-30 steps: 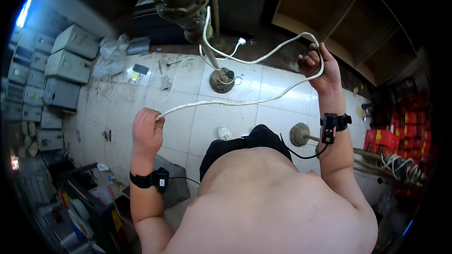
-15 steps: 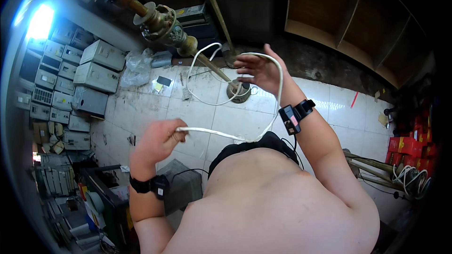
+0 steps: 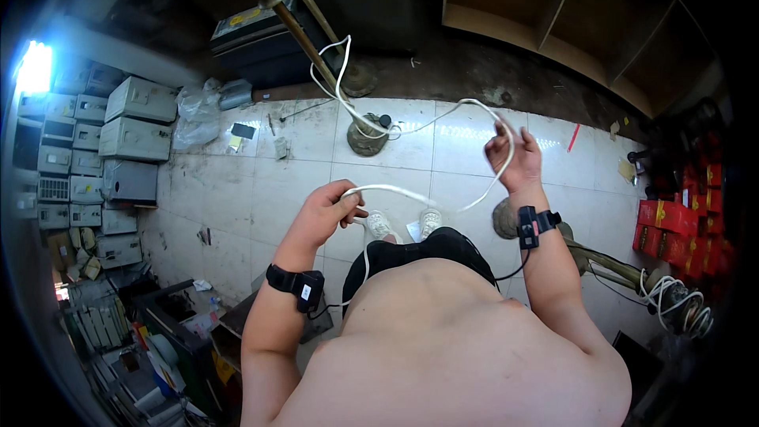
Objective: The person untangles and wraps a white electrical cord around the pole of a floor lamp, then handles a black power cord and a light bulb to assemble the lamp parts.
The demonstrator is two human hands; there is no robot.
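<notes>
A long white cable (image 3: 399, 189) runs in loose loops in front of me. My left hand (image 3: 328, 209) is closed on it at the left, with a length hanging below toward my shorts. My right hand (image 3: 515, 160) is raised at the right; its fingers are half curled and apart from the thumb, and the cable passes across them. Beyond, the cable goes up in a narrow loop beside the slanting brass-coloured pole (image 3: 304, 39) of a stand. The stand's round base (image 3: 368, 136) rests on the tiles.
Grey metal cases (image 3: 136, 140) are stacked at the left. Red boxes (image 3: 664, 225) stand at the right, near another pole (image 3: 609, 269) with white cable coiled on it. A wooden shelf unit (image 3: 553, 12) is at the back. A clear plastic bag (image 3: 198, 111) lies by the wall.
My left hand has moved right and slightly up with the cable. The right hand has moved right and down, its fingers more curled. The view has shifted, showing my shoes and another base.
</notes>
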